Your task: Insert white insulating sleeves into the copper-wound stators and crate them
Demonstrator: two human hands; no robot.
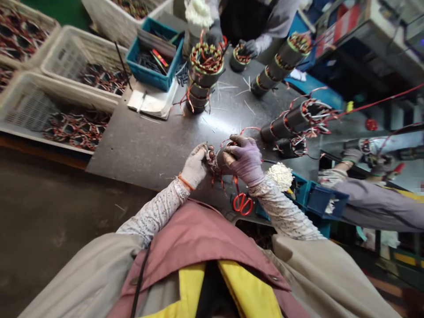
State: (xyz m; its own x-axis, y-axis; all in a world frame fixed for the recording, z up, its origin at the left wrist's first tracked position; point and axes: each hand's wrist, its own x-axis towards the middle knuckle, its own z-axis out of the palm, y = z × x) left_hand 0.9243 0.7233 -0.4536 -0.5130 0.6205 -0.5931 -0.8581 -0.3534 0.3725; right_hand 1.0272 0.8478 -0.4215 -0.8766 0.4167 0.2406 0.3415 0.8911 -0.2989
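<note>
A dark cylindrical motor stator with reddish windings and loose red wires lies on its side near the front edge of the grey table. My left hand, in a whitish glove, has its fingers closed around the winding at the left end. On the other end, my right hand in a purple glove grips the body from above, thumb bent inward; its palm hides part of the stator. Red-handled scissors are just below my right hand. A bundle of white cord sits right of my right wrist.
Stator stacks stand or lean across the table. A teal bin holds tools beside white paper. Crates of stators line the left. A co-worker's gloved hand is across; another person's arm is at right.
</note>
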